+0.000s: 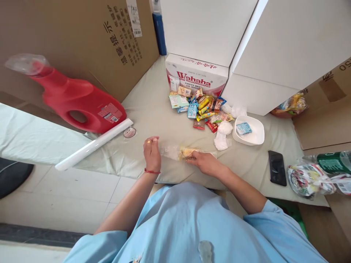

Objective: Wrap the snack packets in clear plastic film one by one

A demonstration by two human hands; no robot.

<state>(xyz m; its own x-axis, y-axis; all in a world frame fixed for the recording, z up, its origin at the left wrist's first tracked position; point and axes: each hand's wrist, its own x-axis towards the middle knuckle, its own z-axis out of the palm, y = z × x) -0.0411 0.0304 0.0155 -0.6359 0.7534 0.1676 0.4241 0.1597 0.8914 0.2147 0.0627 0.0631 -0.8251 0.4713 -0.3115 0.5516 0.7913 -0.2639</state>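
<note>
My left hand [152,155], with a red string bracelet at its wrist, is closed at the left end of a strip of clear plastic film [169,152]. Its fingertips are partly hidden, but the film runs right up to them. My right hand [206,162] is closed over a yellowish snack [187,152] that lies in the film, low over the cloth-covered surface [153,117]. The far end of the film shows past my right knuckles. Just beyond my right hand sits a white crumpled plastic bundle [221,141].
Several packaged snacks [205,106] lie heaped before a Wahaba-style white and red carton [196,75]. A white bowl [259,136] holds a blue packet [243,128]. A phone [277,168] lies at right. At left are a red jug [82,102], a white roll [94,145] and a round sticker [129,132].
</note>
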